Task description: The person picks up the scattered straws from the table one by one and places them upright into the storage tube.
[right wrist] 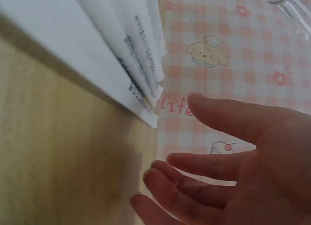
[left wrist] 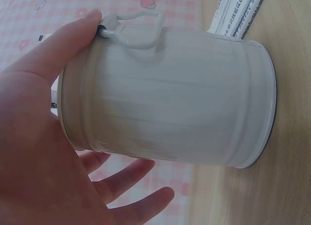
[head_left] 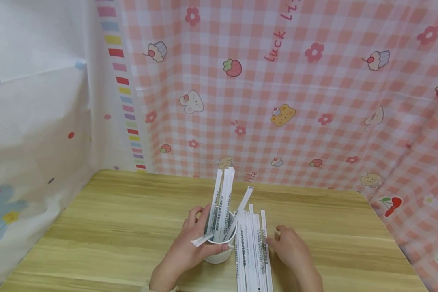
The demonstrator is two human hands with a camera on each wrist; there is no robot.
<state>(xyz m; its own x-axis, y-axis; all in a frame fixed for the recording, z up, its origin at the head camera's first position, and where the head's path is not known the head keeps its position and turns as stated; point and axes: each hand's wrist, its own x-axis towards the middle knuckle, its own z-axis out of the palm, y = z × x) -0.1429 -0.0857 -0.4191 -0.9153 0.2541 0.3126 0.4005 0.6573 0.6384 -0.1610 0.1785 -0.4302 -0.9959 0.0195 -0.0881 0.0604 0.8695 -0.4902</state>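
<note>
My left hand (head_left: 190,247) grips a small white bucket (head_left: 219,258) near its rim, thumb on the near side and fingers round the far left. In the left wrist view, the thumb lies beside a white loop handle (left wrist: 138,35). Several paper-wrapped straws (head_left: 224,211) stand in the bucket; one leans right and another sticks out over the left rim. Just right of the bucket lies a row of more wrapped straws (head_left: 252,255). My right hand (head_left: 293,251) is beside that row's right edge, its fingers loosely bent and holding nothing in the right wrist view.
Everything stands on a wood-grain table (head_left: 124,227). A pink checked cloth (head_left: 259,93) hangs behind the table's back edge and along the right. A white patterned cloth (head_left: 40,105) hangs on the left.
</note>
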